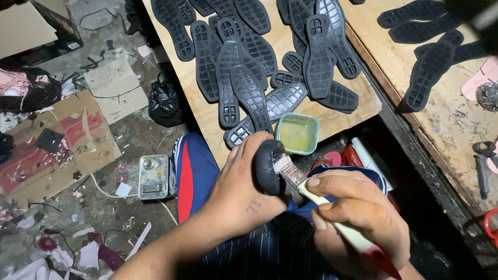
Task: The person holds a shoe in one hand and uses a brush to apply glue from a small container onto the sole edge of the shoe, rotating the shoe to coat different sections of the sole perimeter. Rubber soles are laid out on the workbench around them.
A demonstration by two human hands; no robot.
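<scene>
The left hand (241, 194) has its grip closed around one black sole (268, 167), the right hand (358, 218) brushing glue on it with a brush (311, 193), while beyond, many soles (249, 67) lie spread across the counter (358, 106), seemingly awaiting coating.

A dim concrete floor (129, 140) is littered with cardboard sheets (62, 145), paper scraps and a black bag (165, 102); 2 wooden tables (342, 111) stand close together.

Head camera looks steeply down, close over lap and wooden board (207, 111).
</scene>
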